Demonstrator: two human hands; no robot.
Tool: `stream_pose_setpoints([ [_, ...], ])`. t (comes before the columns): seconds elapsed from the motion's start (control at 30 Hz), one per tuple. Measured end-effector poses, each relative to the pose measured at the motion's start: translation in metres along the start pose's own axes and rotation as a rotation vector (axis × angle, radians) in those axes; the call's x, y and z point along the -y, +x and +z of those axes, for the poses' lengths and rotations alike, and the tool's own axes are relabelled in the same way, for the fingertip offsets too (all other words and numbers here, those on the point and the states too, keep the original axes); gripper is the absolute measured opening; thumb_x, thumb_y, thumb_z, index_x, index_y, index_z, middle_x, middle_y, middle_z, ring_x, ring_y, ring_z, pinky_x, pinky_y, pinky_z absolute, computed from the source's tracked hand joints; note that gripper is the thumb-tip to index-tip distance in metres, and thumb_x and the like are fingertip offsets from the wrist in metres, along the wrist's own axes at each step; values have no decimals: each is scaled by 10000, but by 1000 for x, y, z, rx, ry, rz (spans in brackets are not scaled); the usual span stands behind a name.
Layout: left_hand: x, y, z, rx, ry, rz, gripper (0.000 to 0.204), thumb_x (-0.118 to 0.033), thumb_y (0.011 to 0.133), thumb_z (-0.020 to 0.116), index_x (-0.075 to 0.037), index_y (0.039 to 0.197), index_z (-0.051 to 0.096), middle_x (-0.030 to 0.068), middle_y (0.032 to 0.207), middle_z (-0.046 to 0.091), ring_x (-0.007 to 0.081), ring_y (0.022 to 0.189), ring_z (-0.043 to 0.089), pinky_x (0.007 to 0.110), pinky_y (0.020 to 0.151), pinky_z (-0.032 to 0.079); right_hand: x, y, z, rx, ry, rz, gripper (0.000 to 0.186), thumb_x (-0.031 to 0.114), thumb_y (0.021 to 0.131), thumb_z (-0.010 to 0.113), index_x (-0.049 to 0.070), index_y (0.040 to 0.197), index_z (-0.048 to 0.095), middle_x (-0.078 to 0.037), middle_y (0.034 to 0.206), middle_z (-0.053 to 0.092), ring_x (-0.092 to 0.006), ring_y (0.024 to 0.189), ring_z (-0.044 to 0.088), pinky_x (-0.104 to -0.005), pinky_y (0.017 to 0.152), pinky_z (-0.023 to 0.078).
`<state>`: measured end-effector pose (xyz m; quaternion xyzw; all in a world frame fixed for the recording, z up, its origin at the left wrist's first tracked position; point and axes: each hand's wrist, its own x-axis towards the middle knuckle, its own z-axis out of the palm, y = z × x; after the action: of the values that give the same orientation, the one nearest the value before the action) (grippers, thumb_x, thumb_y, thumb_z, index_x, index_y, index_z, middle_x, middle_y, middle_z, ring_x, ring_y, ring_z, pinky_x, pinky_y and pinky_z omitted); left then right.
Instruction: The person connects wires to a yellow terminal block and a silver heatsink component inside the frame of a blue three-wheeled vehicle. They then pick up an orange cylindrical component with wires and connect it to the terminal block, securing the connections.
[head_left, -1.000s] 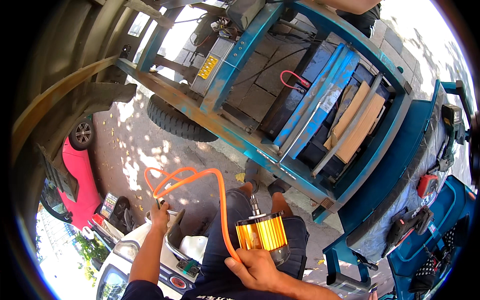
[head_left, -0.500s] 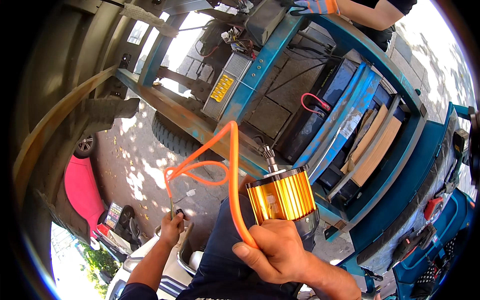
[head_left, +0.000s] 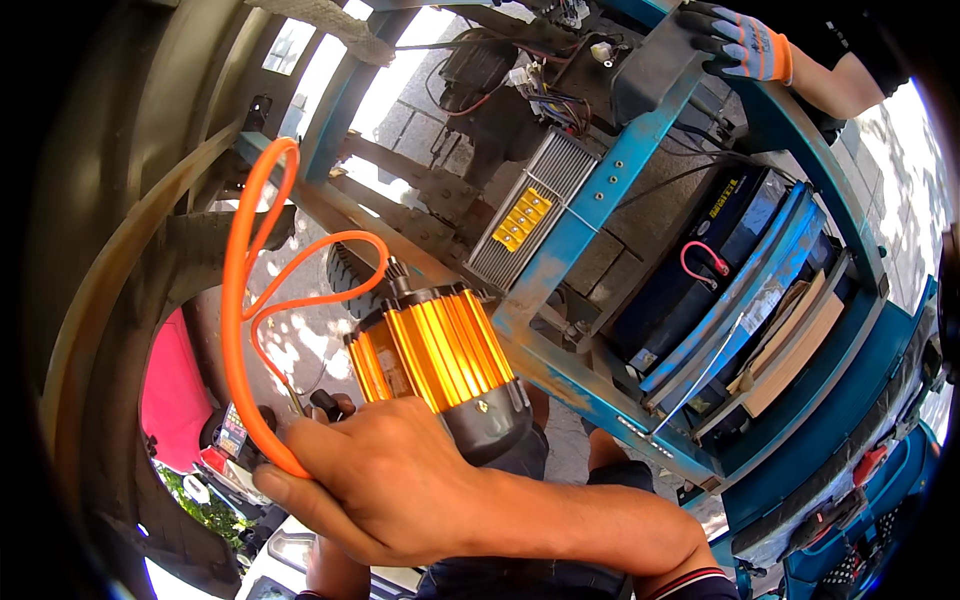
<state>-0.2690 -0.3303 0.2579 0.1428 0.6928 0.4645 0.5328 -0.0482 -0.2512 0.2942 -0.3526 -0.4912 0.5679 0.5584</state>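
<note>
My right hand [head_left: 370,480] is closed around a thick orange cable [head_left: 236,340] at lower middle, against the gold finned motor [head_left: 450,360] with black end caps and a toothed shaft pointing up; whether it also grips the motor's body is hidden. The cable rises in loops over the motor's left side. My left hand [head_left: 342,403] is mostly hidden behind my right, fingertips closed at a small black piece [head_left: 325,403] near the thinner cable ends.
A teal steel frame [head_left: 560,270] holds a finned controller [head_left: 530,205], wiring and dark batteries [head_left: 660,300]. A co-worker's gloved hand [head_left: 740,45] grips the top bar. Curved body panels [head_left: 120,230] line the left; a pink car [head_left: 172,390] stands beyond. Teal parts with tools lie right.
My right hand has swung up and left, carrying the motor and cable toward the frame's left side. The co-worker's gloved hand has come further into view at the top.
</note>
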Motion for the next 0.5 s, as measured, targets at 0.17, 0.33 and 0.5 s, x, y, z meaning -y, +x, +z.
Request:
stream_pose_setpoints([
  [0.17,-7,40,-23,69,1,151,213,-271,1077,510,-70,1119,568,70,984,621,36,467,345,199,458,322,-38,73,22,-1,-23,-18,395,298,988,595,12,716,584,-209,557,550,-449,549,586,-536,532,444],
  [0.33,-4,63,-38,186,0,243,261,-271,1093,476,-44,1190,561,89,1017,613,35,446,313,194,455,303,-96,130,18,54,-177,-9,405,358,976,580,27,752,645,-209,586,595,-443,599,626,-542,597,483],
  [0.5,-6,64,-24,6,-57,197,231,-228,1086,485,-13,1143,545,130,993,645,28,434,313,194,403,280,-165,170,16,9,-292,-79,408,374,954,591,55,709,660,-198,594,613,-432,595,633,-548,603,488],
])
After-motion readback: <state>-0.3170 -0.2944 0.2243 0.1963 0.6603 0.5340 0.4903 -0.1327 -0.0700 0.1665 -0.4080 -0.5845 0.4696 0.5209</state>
